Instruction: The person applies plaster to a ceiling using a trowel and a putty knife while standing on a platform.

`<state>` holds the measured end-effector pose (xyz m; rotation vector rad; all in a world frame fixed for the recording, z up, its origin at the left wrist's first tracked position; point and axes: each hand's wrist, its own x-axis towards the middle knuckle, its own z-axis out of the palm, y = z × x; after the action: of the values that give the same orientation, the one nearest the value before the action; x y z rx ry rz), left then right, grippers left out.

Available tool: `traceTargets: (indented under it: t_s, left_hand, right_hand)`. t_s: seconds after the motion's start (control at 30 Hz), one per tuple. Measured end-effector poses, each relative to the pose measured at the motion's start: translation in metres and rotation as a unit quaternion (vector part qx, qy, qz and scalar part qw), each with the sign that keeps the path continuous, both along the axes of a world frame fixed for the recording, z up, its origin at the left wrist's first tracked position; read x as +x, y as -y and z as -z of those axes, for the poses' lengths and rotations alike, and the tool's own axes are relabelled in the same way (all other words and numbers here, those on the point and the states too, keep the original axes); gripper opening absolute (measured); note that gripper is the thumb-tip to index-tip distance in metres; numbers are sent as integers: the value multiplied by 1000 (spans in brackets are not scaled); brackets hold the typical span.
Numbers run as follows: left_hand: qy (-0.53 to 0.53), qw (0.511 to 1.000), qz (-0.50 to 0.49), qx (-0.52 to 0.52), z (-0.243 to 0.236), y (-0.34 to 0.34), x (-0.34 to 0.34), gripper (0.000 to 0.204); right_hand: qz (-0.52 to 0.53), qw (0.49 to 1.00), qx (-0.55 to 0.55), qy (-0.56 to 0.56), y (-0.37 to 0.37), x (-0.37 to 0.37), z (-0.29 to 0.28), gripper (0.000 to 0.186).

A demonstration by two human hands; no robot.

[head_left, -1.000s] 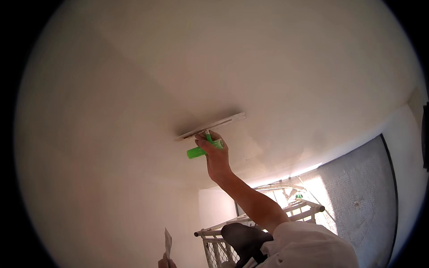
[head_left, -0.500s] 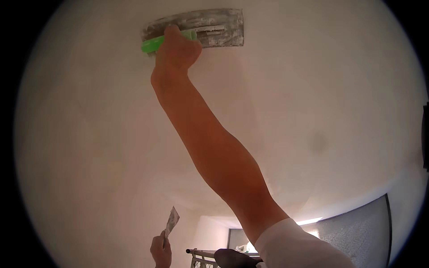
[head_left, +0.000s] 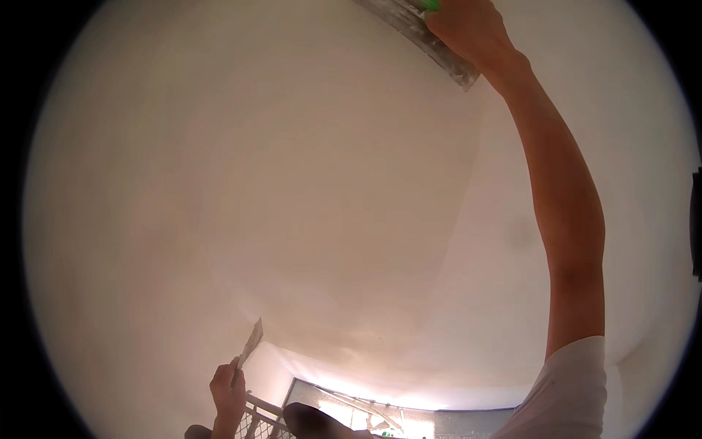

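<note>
High at the top edge, my right hand (head_left: pixel 475 33) is closed on the green handle (head_left: pixel 431 4) of a wide, plaster-smeared steel trowel (head_left: pixel 457 73). The trowel blade lies slanted at the pale, smooth ceiling (head_left: pixel 329 183), partly cut off by the picture's edge; whether it touches cannot be told for sure. My right forearm, in a white short sleeve, stretches up along the right side. At the lower left, my left hand (head_left: pixel 228 388) grips a putty knife (head_left: pixel 253 336), its thin grey blade pointing up and to the right.
Along the bottom stand a railing with mesh (head_left: pixel 257 424) and a bright window with a dark frame (head_left: pixel 468 423). A dark rounded shape (head_left: pixel 311 418) is in front of the railing; I cannot make out what it is. Pale walls meet the ceiling low in the picture.
My right hand has carried the trowel upward, then over to the right, and its blade is now slanted the other way. My left hand sits further left. Railing and window appear lower.
</note>
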<state>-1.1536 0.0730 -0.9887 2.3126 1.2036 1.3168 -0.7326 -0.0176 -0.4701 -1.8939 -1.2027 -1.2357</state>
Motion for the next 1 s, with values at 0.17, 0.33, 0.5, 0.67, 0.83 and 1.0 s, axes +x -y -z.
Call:
traceTargets:
  t_s: [0.17,0.33,0.5,0.67,0.83,1.0]
  left_hand:
    - [42,998,42,-32,8,-8,12,30]
    - [34,996,60,-56,10,-12,6,32]
    - [-20,997,-2,-77,3,-15,-1,31]
    - [-37,989,-32,-140,-9,-12,12,32]
    - [-78,979,-94,-165,0,-11,9,32]
    - [-122,961,-168,-180,7,3,5,34]
  right_hand:
    - [113,981,-126,96,-2,-46,-19,27]
    - [58,929,-329,158,-57,-19,79,12]
    - [-58,887,-419,183,-81,-7,300,8]
    - [-77,836,-493,230,-92,37,509,13]
    - [-62,818,-559,123,-99,72,708,16]
    - [-19,757,-638,135,-87,109,833,16]
